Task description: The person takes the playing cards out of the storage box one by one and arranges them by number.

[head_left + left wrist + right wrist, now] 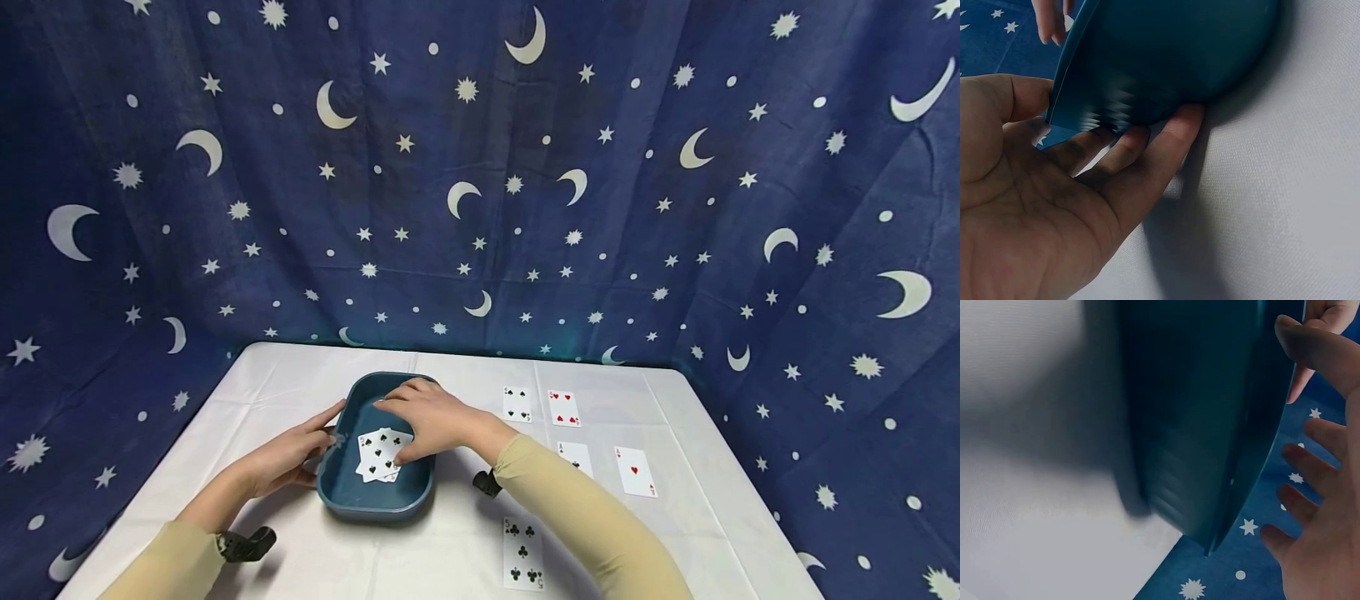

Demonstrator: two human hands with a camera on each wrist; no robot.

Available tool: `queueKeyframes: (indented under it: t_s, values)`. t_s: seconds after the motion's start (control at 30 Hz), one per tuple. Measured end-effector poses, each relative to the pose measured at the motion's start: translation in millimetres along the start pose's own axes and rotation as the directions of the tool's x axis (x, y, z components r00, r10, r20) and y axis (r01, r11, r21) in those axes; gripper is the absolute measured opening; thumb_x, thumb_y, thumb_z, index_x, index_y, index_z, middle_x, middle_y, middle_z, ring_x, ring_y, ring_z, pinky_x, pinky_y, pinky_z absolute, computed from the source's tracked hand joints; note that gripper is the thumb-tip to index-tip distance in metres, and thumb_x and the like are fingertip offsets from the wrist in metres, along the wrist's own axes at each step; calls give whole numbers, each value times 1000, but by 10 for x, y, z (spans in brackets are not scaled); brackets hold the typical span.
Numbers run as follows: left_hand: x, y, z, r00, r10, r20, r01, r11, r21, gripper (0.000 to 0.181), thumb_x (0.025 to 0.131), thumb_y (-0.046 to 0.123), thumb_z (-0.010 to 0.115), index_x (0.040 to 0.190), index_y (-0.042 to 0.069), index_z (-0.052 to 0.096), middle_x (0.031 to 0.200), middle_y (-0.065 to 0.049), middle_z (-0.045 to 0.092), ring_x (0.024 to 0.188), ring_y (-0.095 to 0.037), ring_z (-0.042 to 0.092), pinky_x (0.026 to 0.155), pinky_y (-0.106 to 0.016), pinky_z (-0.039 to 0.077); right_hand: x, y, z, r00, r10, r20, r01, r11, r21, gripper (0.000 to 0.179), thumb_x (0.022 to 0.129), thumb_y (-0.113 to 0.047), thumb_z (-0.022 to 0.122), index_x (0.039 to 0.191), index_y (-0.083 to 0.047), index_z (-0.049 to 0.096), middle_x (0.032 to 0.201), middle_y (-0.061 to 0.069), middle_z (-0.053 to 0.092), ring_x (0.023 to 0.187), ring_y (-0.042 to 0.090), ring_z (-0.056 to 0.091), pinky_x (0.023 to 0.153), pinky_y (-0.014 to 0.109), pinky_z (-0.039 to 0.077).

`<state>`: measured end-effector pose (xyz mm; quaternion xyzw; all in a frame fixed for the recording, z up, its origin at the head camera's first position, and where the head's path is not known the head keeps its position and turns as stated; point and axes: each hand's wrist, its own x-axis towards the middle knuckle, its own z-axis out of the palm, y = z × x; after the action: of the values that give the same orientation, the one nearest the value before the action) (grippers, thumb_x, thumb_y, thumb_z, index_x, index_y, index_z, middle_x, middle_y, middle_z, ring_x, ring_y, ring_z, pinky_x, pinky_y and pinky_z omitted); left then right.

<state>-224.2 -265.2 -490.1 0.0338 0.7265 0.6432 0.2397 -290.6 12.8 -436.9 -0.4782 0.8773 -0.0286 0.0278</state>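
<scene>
The cards (375,454) lie overlapped in the tub (378,511), at the thumb of the right hand (442,417); this hand is spread wide and seems to hold nothing. The left hand (285,454) lays its fingers along the tub's outer wall. Cards should be light, thin, bendable and rather slippery, best pinched by 1 edge. Counted: 1 tub, 5 cards on the surface (300,375), inside probably 2, partly hidden.
</scene>
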Motion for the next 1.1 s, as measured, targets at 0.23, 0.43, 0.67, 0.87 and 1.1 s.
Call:
queueKeyframes:
  t_s: [0.23, 0.43, 0.67, 0.87, 1.1]
  values:
    - [-4, 0, 15, 1000, -2, -4, 2, 1000, 3, 72, 105, 16, 43, 166, 30, 7, 103, -13, 42, 122, -34, 43, 79, -51, 54, 96, -21, 81, 998, 7, 57, -3, 998, -70, 92, 78, -62, 81, 156, -26, 46, 153, -6, 45, 141, 20, 35, 116, 40, 29]
    - [-14, 16, 15, 1000, 4, 11, -4, 1000, 5, 72, 106, 16, 43, 166, 29, 7, 104, -13, 44, 119, -32, 46, 79, -51, 54, 176, -48, 136, 995, 13, 98, -2, 993, -115, 93, 75, -65, 82, 153, -26, 50, 150, -7, 48, 136, 17, 39, 114, 37, 30]
    - [-9, 22, 7, 1000, -7, 1, 7, 1000, -3, 71, 106, 16, 42, 166, 30, 7, 100, -12, 44, 112, -31, 49, 79, -52, 54, 273, -62, 228, 988, 40, 151, -21, 992, -124, 93, 73, -70, 80, 151, -29, 52, 144, -10, 49, 131, 15, 40, 115, 36, 29]
    - [-13, 17, 1, 1000, -4, -3, 4, 1000, 0, 71, 106, 16, 42, 166, 29, 7, 101, -13, 43, 112, -31, 49, 78, -52, 55, 329, -68, 279, 984, 56, 170, -32, 990, -137, 92, 72, -71, 80, 150, -31, 53, 144, -11, 50, 131, 14, 40, 115, 35, 27]
    - [-9, 7, -3, 1000, 0, 3, 0, 1000, -10, 72, 106, 16, 43, 166, 29, 7, 100, -13, 46, 112, -31, 50, 79, -52, 55, 349, -71, 321, 981, 72, 182, -48, 990, -136, 89, 72, -71, 80, 149, -32, 54, 141, -11, 51, 128, 12, 40, 115, 33, 27]
